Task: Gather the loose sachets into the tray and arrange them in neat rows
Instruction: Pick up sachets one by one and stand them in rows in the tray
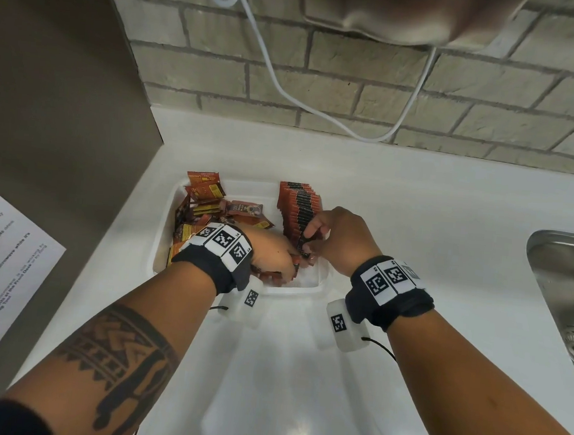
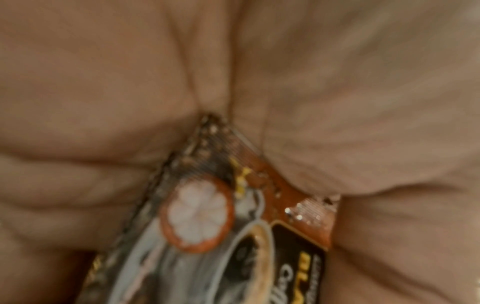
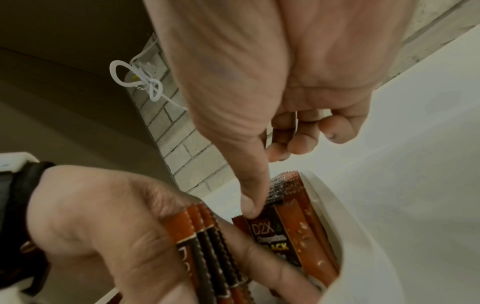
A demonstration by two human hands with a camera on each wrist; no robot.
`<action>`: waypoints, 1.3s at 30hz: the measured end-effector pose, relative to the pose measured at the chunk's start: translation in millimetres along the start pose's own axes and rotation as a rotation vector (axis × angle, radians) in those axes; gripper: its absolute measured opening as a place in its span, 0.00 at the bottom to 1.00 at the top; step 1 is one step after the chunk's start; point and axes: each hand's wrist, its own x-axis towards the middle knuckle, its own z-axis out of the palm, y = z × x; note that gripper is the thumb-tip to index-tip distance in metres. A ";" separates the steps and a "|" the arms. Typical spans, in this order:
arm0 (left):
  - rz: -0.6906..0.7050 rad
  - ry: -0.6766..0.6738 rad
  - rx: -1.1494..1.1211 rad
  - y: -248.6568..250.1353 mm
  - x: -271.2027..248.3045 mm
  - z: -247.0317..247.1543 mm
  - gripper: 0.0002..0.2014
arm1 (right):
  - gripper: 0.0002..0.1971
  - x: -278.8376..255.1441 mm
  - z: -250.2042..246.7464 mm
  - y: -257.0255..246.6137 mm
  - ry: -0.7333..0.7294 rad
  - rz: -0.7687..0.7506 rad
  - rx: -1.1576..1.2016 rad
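Your left fingers (image 3: 259,265) were curled round a small bundle of sachets (image 3: 205,246), held edge-on like a fanned deck, the left hand (image 1: 272,250) low inside the white tray (image 1: 166,228) on the tabletop (image 1: 417,200). Your right fingers (image 3: 249,207) pinched the top edge of the nearest sachet in the standing row (image 1: 298,208), thumb against its face, the other fingers curled behind; the right hand (image 1: 340,242) sat just beside the left, the two nearly touching.

The row ran away from your right fingers toward the brick wall, each sachet upright with its long axis roughly vertical and its face turned toward you. The bundle lay just to the left of those fingers, its sachets pointing much the same way, so I judged the next move a short slide of the bundle rightward against the row's near end. Your right hand was the nearer one to steady that end.

Beyond your left fingers a loose heap (image 1: 207,204) lay jumbled in the tray's left half, not yet sorted. The left wrist view showed only palm and one blurred sachet pressed into it.
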 end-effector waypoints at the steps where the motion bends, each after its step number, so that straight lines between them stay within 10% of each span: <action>1: 0.001 0.002 0.004 0.2 -0.7 -0.4 0.24 | 0.07 -0.1 0.3 0.2 -0.002 0.000 -0.013; 14: 0.008 -0.003 0.029 2.5 -2.8 2.3 0.24 | 0.10 4.2 5.4 2.8 -0.001 0.034 -0.060; 26: 0.370 0.091 -0.915 -20.1 -43.2 -7.4 0.09 | 0.07 -12.9 -8.8 -7.0 0.048 -0.089 0.370; 39: 0.455 0.177 -0.916 -15.3 -41.5 -3.9 0.17 | 0.05 -5.8 -14.7 -19.9 0.152 -0.134 0.669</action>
